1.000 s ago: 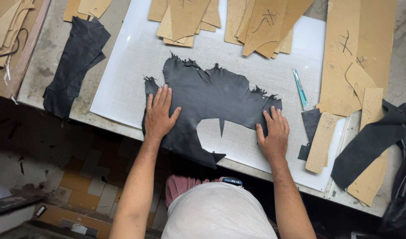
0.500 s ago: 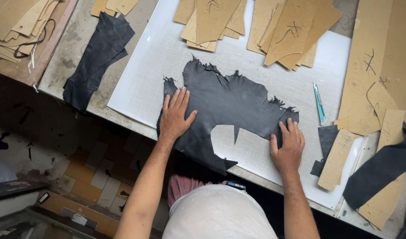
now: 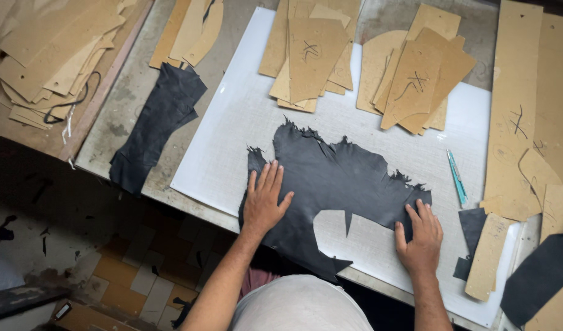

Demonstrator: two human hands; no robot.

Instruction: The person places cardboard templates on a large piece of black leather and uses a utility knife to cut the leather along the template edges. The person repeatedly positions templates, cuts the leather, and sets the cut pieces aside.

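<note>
Both palms flat, fingers spread, gripping nothing: left hand (image 3: 264,205) at leather (image 3: 337,184) nine o'clock, right hand (image 3: 421,239) at four. Stayed pressed since earlier; hide smoothed mid-board (image 3: 232,135), cutout showing.

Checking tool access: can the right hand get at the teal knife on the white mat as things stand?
Probably yes. The right hand lies flat on the black leather, and the teal knife lies just beyond it on the white mat, with only bare mat between.
</note>
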